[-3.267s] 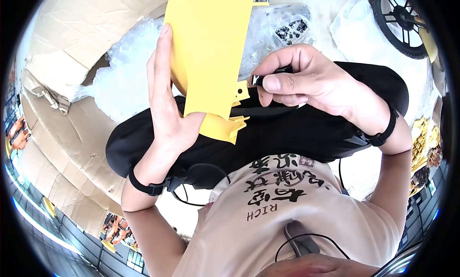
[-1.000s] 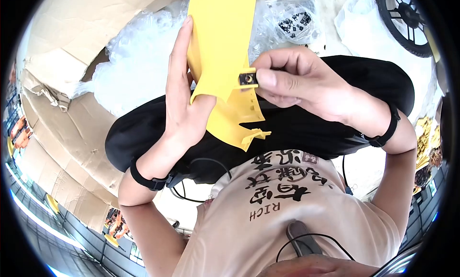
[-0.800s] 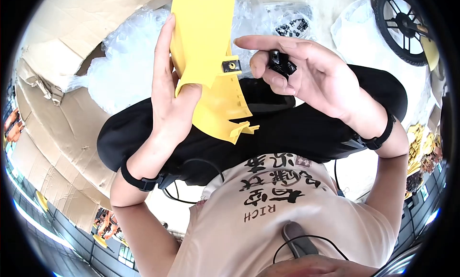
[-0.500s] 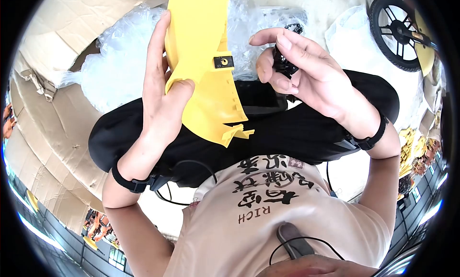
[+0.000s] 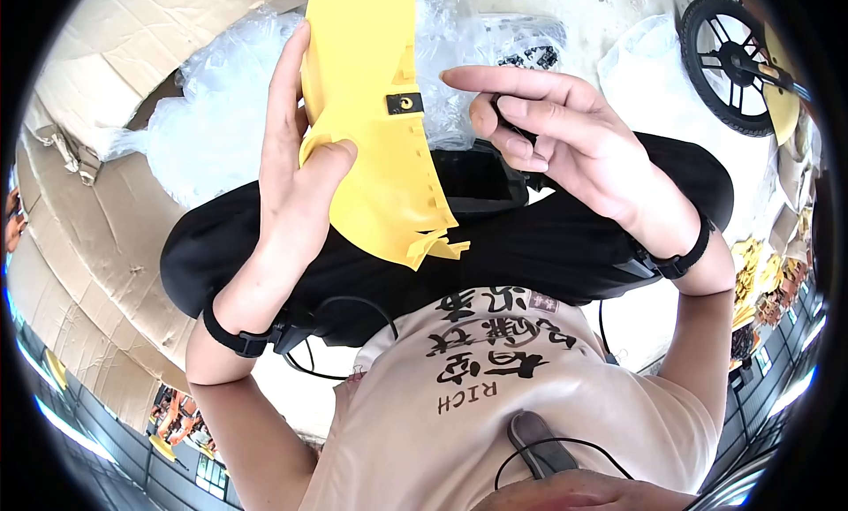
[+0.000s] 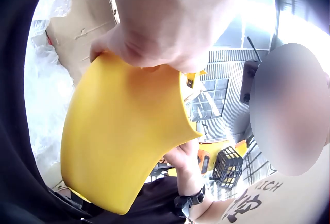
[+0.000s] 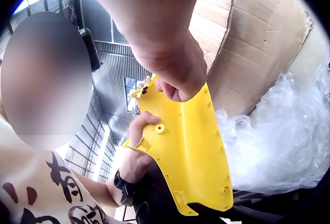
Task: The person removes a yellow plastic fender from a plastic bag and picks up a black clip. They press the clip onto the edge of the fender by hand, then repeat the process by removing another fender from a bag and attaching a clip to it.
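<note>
The left hand (image 5: 300,175) grips a curved yellow plastic panel (image 5: 375,171) by its left side, thumb over the near face. A black clip (image 5: 405,104) sits on a tab at the panel's right edge. Right of the panel and apart from it in the head view, the right hand (image 5: 574,140) holds small black pieces (image 5: 508,118) in its curled fingers, index finger extended; how many is hidden. In the left wrist view the panel's smooth outer face (image 6: 113,131) shows; the right wrist view shows its ribbed inner face (image 7: 191,146).
Clear plastic bags (image 5: 212,113) lie beyond the left knee, beside cardboard sheets (image 5: 97,237). A bag with small black parts (image 5: 534,56) lies beyond the hands. At the back right is a black spoked wheel (image 5: 729,65). A dark object (image 5: 481,180) rests between the legs.
The right hand has drawn back from the panel's tab, where a black clip now sits. The panel and left hand have shifted left. The right index finger has straightened.
</note>
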Tool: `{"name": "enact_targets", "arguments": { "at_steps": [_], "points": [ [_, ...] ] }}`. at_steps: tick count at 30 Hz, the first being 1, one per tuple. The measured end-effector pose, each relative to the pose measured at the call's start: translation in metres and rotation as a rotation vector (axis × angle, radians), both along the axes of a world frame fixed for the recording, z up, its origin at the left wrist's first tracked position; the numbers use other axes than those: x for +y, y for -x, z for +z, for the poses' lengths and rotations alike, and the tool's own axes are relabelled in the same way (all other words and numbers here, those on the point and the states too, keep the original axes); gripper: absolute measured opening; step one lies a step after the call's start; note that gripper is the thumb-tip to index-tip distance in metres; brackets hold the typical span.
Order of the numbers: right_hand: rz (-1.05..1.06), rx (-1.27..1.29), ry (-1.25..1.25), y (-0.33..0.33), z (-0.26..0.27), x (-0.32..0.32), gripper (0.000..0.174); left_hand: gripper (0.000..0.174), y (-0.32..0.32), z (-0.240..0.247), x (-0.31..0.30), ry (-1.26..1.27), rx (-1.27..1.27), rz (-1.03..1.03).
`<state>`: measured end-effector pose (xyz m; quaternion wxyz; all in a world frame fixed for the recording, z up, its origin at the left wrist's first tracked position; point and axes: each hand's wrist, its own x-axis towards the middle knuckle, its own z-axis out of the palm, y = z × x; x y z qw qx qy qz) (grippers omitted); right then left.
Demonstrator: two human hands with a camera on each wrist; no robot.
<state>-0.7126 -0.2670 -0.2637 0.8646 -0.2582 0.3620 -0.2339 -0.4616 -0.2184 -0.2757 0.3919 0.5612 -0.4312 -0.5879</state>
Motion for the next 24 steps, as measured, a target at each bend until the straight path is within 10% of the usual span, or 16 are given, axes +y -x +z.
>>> {"name": "enact_targets", "arguments": {
  "at_steps": [24],
  "points": [
    [0.036, -0.018, 0.013, 0.008, -0.006, -0.001, 0.038, 0.078, 0.004, 0.004, -0.004, -0.352, 0.304, 0.109]
  ]
}}
